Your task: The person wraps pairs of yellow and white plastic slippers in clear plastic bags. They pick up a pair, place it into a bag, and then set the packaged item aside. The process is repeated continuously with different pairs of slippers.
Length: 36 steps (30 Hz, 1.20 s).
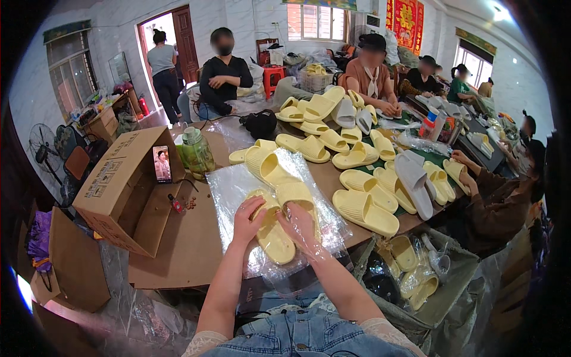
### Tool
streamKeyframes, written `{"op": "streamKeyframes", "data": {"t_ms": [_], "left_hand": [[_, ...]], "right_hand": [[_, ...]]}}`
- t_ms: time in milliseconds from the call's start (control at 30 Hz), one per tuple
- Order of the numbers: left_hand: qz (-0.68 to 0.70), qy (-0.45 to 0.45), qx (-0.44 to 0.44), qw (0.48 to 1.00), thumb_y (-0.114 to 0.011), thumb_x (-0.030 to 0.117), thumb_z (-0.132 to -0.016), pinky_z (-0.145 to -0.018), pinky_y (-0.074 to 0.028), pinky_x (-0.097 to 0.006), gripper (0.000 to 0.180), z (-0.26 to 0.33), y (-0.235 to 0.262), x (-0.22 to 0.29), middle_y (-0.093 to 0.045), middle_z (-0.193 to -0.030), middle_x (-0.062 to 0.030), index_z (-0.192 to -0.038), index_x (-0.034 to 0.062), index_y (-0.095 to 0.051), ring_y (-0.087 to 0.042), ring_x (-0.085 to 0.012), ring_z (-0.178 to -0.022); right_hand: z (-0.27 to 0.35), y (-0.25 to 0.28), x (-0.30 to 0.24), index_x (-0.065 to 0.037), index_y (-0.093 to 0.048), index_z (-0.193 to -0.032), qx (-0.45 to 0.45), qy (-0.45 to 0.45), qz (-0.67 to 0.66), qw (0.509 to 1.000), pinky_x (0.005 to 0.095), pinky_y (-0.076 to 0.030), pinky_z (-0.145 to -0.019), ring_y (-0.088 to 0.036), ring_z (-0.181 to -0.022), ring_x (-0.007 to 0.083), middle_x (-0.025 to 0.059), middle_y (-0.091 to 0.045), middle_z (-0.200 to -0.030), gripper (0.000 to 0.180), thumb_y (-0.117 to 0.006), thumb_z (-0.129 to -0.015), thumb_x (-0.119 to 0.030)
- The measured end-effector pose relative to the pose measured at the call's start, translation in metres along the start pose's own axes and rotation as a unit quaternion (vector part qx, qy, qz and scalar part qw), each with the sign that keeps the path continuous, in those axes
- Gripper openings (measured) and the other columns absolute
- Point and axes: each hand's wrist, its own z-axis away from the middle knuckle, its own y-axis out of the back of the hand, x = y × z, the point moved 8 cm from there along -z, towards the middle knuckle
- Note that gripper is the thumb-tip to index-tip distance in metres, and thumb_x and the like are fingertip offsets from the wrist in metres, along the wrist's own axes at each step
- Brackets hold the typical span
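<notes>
My left hand (247, 221) rests fingers-down on the outer edge of a pale yellow slipper pair (279, 223), gripping it lightly. My right hand (300, 226) lies flat across the other slipper, seemingly under clear film, though glare blurs that. The pair sits on a stack of clear plastic bags (229, 187) at the near edge of the counter (190, 250). Just beyond, another bagged slipper (270, 166). Further right, loose yellow slippers (363, 208) spread across the counter. To my left, an open cardboard box (119, 190) with a phone (162, 164) propped against it.
</notes>
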Motion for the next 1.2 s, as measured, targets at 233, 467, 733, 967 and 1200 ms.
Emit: {"op": "streamKeyframes", "data": {"t_ms": [233,467,733,967,1200], "left_hand": [[-0.002,0.004,-0.005,1.000,-0.073,0.015,-0.085,-0.106,-0.046,-0.042,0.029,-0.0006,0.0007,0.0048,-0.070,-0.122,-0.0146,-0.112,0.0045,-0.072,-0.061,-0.0341,-0.122],[-0.006,-0.002,-0.003,1.000,-0.073,0.015,-0.085,-0.106,-0.046,-0.042,0.029,-0.0006,0.0000,0.0041,-0.070,-0.122,-0.0134,-0.112,0.0058,-0.073,-0.061,-0.0333,-0.122],[-0.001,-0.002,-0.004,1.000,-0.073,0.015,-0.086,-0.106,-0.046,-0.042,0.028,-0.0005,-0.0002,0.0018,-0.069,-0.123,-0.0135,-0.112,0.0051,-0.072,-0.060,-0.0329,-0.123],[0.002,0.001,-0.002,1.000,-0.072,0.015,-0.086,-0.106,-0.046,-0.042,0.029,-0.0007,0.0006,0.0045,-0.070,-0.122,-0.0136,-0.113,0.0049,-0.072,-0.060,-0.0330,-0.123],[-0.008,-0.001,-0.005,1.000,-0.072,0.015,-0.086,-0.106,-0.046,-0.042,0.029,-0.0004,0.0000,0.0032,-0.070,-0.122,-0.0135,-0.113,0.0047,-0.072,-0.060,-0.0331,-0.123]], "right_hand": [[0.0000,0.0009,0.0009,-0.003,-0.062,-0.094,0.019,0.000,0.005,1.000,0.0471,-0.050,-0.073,-0.064,-0.083,0.0399,0.0195,-0.065,-0.087,0.032,-0.068,-0.090,-0.034],[0.0003,0.0024,-0.0007,-0.003,-0.063,-0.093,0.037,0.012,0.012,0.999,0.0457,-0.051,-0.073,-0.065,-0.083,0.0385,0.0187,-0.066,-0.088,0.032,-0.069,-0.089,-0.033],[0.0000,0.0027,-0.0023,-0.002,-0.062,-0.099,0.004,0.001,-0.004,1.000,0.0485,-0.051,-0.076,-0.065,-0.087,0.0413,0.0210,-0.066,-0.092,0.035,-0.065,-0.092,-0.036],[0.0006,0.0030,-0.0013,-0.002,-0.062,-0.097,0.021,0.013,-0.010,1.000,0.0489,-0.050,-0.075,-0.064,-0.085,0.0414,0.0213,-0.065,-0.089,0.035,-0.065,-0.092,-0.036],[0.0003,0.0003,0.0012,-0.002,-0.061,-0.095,0.013,0.006,0.005,1.000,0.0485,-0.050,-0.075,-0.064,-0.086,0.0410,0.0206,-0.064,-0.089,0.033,-0.066,-0.091,-0.035]]}}
